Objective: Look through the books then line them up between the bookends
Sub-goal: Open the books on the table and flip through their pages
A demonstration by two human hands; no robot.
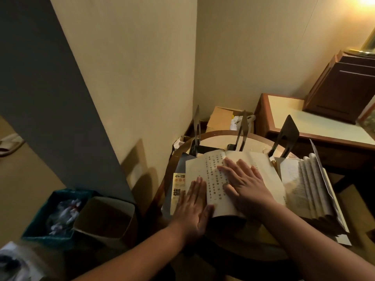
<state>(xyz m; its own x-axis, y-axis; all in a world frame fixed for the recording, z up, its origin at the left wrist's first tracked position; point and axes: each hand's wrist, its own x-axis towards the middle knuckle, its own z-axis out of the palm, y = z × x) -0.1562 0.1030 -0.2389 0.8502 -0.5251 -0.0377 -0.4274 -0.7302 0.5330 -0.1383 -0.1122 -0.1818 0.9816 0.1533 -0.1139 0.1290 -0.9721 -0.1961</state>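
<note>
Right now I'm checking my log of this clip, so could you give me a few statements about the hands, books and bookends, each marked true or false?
1. The left hand and right hand both lie flat on the open cream-paged book. True.
2. The dark metal bookends are tipped over. False: all three stand upright beyond the open book.
3. A second book with fanned pages lies to the right of the open one. True.
4. The teal bin on the floor is empty. False: it holds crumpled white paper.
5. The right hand grips a pen. False: its fingers are straight and hold nothing.
</note>
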